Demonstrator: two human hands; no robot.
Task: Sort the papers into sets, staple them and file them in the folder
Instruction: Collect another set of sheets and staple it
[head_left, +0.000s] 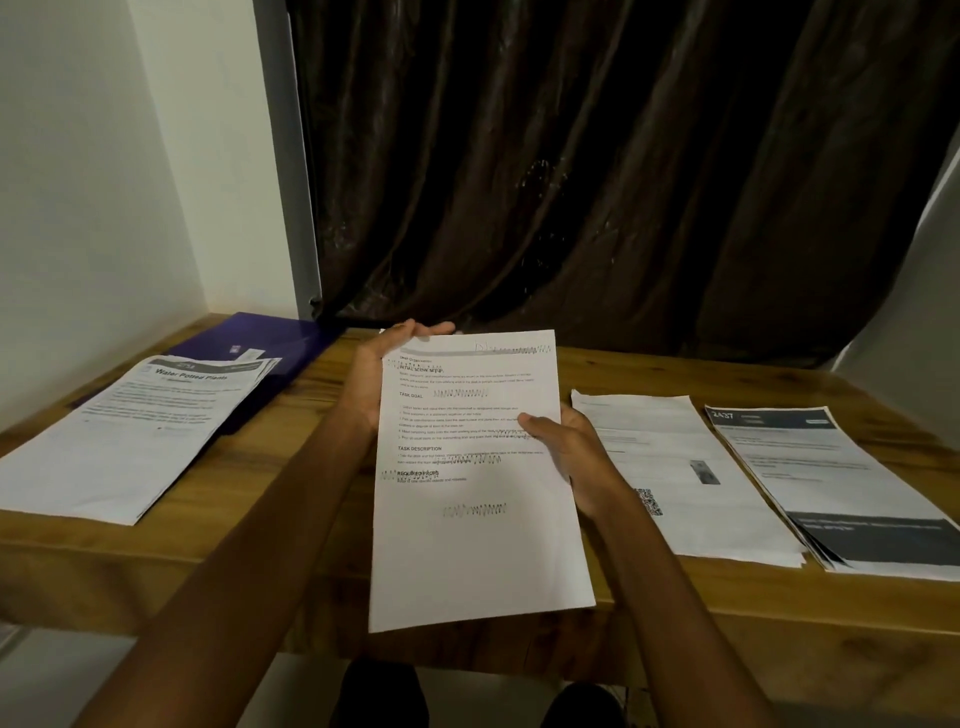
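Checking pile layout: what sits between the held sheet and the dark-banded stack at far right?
Head view: one white paper pile with a QR code, flat on the wooden table, beside the right hand.

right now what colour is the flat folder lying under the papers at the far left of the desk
Dark purple folder, seen in the head view.
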